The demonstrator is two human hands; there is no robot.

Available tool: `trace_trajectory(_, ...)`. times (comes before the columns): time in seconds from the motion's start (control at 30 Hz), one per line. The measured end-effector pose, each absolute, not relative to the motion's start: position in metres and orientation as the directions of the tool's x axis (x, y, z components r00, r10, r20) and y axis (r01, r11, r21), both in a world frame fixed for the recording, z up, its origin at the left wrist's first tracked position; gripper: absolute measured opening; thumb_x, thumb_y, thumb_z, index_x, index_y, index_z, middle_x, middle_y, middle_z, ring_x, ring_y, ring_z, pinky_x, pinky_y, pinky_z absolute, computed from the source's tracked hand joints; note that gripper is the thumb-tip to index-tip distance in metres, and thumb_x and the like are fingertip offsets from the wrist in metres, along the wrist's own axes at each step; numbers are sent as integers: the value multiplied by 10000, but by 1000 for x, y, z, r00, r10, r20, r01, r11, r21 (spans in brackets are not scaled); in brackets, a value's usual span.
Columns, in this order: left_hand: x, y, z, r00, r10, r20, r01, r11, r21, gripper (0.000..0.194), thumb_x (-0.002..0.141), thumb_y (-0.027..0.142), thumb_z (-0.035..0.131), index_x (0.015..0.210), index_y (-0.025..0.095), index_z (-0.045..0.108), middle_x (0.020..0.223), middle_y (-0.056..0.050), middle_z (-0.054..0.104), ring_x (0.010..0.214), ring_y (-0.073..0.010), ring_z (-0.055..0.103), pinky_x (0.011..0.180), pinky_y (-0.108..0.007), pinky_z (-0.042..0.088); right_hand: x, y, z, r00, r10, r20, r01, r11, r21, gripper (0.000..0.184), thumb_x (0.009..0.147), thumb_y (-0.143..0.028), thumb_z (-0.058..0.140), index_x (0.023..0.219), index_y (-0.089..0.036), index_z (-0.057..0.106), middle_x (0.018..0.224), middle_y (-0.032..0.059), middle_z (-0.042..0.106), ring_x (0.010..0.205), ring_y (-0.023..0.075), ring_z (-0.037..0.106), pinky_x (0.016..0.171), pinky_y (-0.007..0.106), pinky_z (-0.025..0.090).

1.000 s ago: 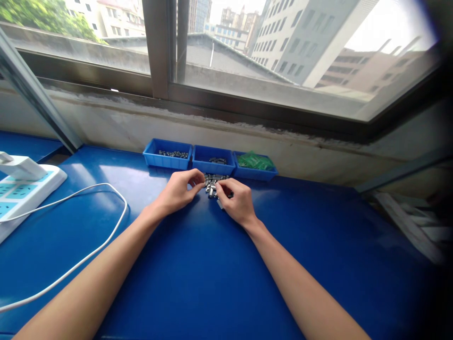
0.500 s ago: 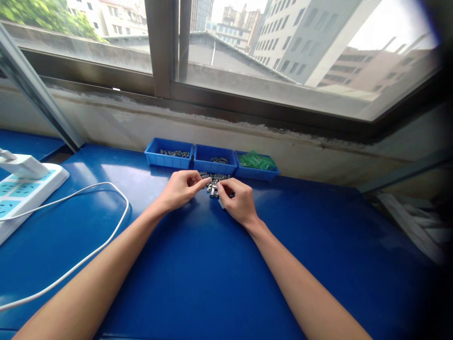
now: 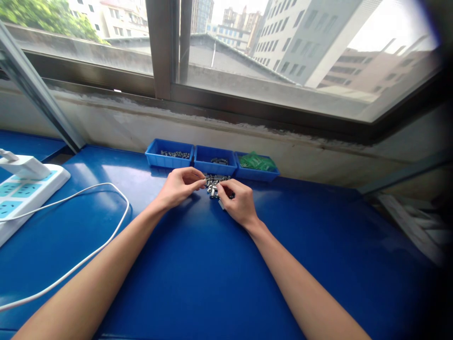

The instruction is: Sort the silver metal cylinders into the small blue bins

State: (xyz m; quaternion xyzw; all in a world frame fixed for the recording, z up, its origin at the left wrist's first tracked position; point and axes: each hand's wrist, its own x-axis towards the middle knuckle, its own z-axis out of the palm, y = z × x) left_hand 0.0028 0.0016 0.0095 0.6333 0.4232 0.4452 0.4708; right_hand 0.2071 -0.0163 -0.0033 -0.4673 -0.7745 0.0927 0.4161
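Note:
A small pile of shiny metal parts (image 3: 213,190) lies on the blue table, between my two hands. At its left edge is my left hand (image 3: 181,187), thumb and forefinger brought together at the tips; anything between them is too small to make out. My right hand (image 3: 238,199) is at the pile's right side with its fingers curled in a pinch, and what it may hold is hidden. A grey piece (image 3: 222,204) shows just below the right hand's fingers.
Behind the pile stand a blue bin of small metal parts (image 3: 152,156), a middle bin with dark metal pieces (image 3: 201,165) and a bin holding green plastic bags (image 3: 256,161). On the left are a power strip (image 3: 58,177) and a white cable (image 3: 116,226). A window wall closes the back.
My left hand has drawn slightly left and up, away from the middle of the pile, uncovering more of it. My right hand has stayed almost in place.

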Motion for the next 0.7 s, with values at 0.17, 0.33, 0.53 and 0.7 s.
trace_trajectory(0.17, 3, 2, 8, 243, 956, 164, 80, -188, 979, 345, 752, 433, 750, 911, 129, 711, 869, -92, 751, 805, -193, 709, 773, -293, 558, 207, -16, -3, -222, 793, 568, 652, 554, -519, 159, 910, -239, 572, 802, -187, 676, 747, 29, 674, 631, 147, 581, 625, 277, 446)
trace_trajectory(0.33, 4, 3, 9, 245, 956, 159, 118, -193, 974, 388, 783, 517, 697, 834, 132, 691, 740, -63, 711, 678, -155, 655, 665, -255, 515, 206, -16, -3, -219, 791, 571, 649, 555, -520, 155, 908, -244, 575, 800, -195, 675, 743, 26, 672, 630, 150, 582, 623, 279, 449)
trace_trajectory(0.53, 4, 4, 8, 213, 968, 137, 249, -189, 950, 508, 854, 618, 555, 642, 158, 583, 552, 7, 563, 514, -105, 513, 540, -219, 414, 207, -16, -4, -215, 791, 573, 647, 555, -523, 158, 910, -249, 571, 805, -195, 675, 763, 31, 680, 640, 154, 588, 630, 281, 455)
trace_trajectory(0.7, 3, 4, 6, 222, 965, 139, 281, -200, 938, 500, 847, 619, 561, 645, 162, 587, 555, 3, 574, 529, -117, 527, 539, -221, 406, 206, -16, -3, -221, 790, 571, 649, 556, -519, 153, 907, -243, 575, 804, -193, 676, 757, 31, 679, 637, 153, 588, 624, 279, 454)
